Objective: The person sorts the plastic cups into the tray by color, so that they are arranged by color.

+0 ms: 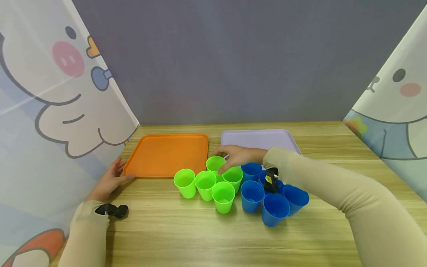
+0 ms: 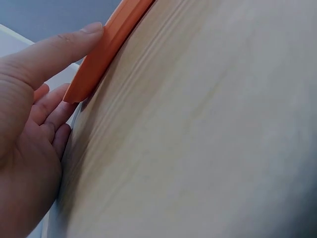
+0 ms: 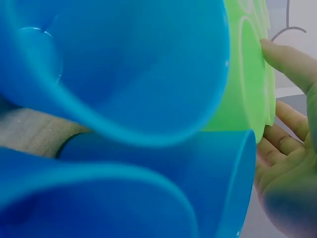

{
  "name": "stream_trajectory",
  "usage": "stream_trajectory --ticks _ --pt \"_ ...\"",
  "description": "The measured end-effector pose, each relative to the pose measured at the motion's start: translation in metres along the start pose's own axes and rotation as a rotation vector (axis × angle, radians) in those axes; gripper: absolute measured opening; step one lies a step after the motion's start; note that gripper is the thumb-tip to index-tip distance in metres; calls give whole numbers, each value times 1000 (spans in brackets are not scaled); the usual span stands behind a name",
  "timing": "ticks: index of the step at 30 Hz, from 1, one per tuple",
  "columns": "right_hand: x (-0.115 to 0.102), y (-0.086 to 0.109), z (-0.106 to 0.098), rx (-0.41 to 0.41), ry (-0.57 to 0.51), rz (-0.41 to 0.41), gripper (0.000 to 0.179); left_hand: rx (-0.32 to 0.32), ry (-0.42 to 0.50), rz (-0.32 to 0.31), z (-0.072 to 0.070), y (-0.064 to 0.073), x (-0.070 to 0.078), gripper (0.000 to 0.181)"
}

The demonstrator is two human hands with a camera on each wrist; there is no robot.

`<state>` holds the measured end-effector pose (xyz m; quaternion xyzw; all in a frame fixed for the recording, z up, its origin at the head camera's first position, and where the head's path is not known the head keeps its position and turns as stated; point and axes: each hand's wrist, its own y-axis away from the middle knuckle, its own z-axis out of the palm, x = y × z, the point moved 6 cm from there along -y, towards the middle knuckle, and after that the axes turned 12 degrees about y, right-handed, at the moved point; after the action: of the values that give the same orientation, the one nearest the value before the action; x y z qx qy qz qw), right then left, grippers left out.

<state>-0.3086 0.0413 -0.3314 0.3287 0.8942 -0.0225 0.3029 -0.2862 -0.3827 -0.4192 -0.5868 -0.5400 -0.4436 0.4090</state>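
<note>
My left hand [image 1: 111, 180] holds the near-left corner of the orange tray [image 1: 166, 155]. In the left wrist view, its thumb [image 2: 74, 47] lies on the tray's rim and the other fingers are beside and under the edge. My right hand [image 1: 235, 155] reaches over the group of green cups [image 1: 223, 196], at the rearmost green cup [image 1: 215, 163]. Its thumb is at the near side of that cup's rim, the fingers extended behind. The right wrist view has the thumb tip [image 3: 270, 49] right at a green cup's rim [image 3: 255, 84], the fingers spread apart below.
Several blue cups [image 1: 251, 196] stand upright beside the green ones, under my right forearm; one at the right leans. Behind them lies a lilac tray [image 1: 258, 138], partly covered by my right arm. A grey backdrop [image 1: 213, 63] and printed cloth side panels [image 1: 63, 111] border the wooden table [image 1: 166, 230].
</note>
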Motion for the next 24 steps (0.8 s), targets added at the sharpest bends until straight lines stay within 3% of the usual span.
stream_trajectory --ticks 13,20,24 --pt "-3 -5 -2 28 98 17 67 1 -3 -1 0 -1 1 100" --pt "-1 -6 -10 151 150 49 62 9 19 17 1 -1 0 100" --pt "1 -8 -14 173 160 87 63 4 -4 9 0 1 -1 101"
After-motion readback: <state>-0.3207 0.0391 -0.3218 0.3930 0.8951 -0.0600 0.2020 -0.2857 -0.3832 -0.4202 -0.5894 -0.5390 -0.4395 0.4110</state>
